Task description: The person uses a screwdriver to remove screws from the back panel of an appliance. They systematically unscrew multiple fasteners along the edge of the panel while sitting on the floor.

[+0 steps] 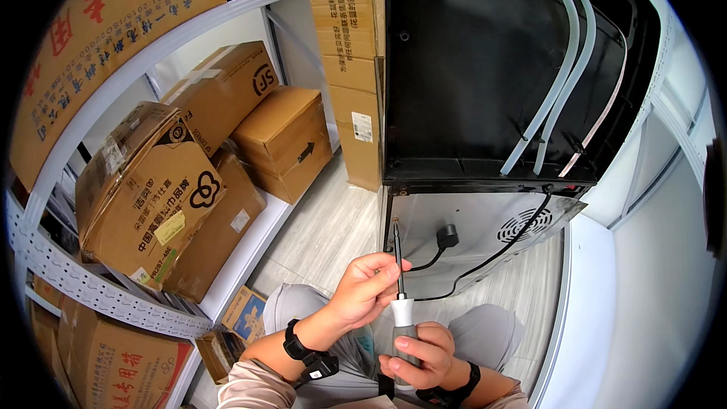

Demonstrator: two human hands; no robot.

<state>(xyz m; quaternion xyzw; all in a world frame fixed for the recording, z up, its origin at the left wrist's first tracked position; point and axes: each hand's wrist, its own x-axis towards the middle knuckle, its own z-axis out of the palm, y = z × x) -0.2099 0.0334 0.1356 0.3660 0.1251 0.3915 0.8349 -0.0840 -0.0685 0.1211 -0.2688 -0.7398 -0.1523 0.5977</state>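
Note:
A screwdriver (403, 310) with a grey and white handle points away from me. Its tip meets, or nearly meets, a small screw near the left edge of a silver metal panel (485, 216). My right hand (425, 356) is wrapped round the handle. Thumb and fingers of my left hand (366, 291) pinch the shaft partway along. The panel forms the lower back of a tall machine with a black upper back (469, 91). Beside the tip, a black plug (447, 236) on a cable hangs in front of the panel.
Two pale tubes (564, 79) curve down the machine's back, and a black power cable (496, 257) droops below. Shelves at left hold several cardboard boxes (151, 197). One tall carton (352, 106) stands against the machine's left side. A white wall (644, 280) is at right.

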